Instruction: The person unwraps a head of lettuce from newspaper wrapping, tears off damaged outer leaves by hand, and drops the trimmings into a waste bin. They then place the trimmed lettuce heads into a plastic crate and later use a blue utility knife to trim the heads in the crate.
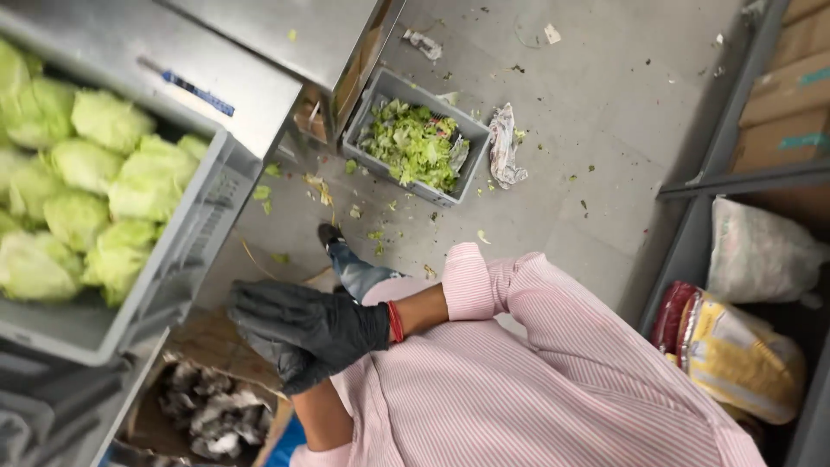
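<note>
Both my hands wear black gloves and are pressed together in front of my pink striped shirt (536, 389). My right hand (316, 322) comes in from the right, with a red band at the wrist, and lies across my left hand (290, 370). The left hand rises from below on a bare forearm and is mostly covered. I see no object between them. Nearest to them is a grey crate (186, 251) full of pale green lettuce heads (86, 173), on a steel counter at the left.
On the grey floor stands a small grey bin (372, 108) of chopped lettuce scraps, beside a crumpled cloth (503, 147), with green bits scattered about. A cardboard box (207, 415) of crumpled paper sits below the counter. Shelving with boxes and bagged goods (743, 346) lines the right.
</note>
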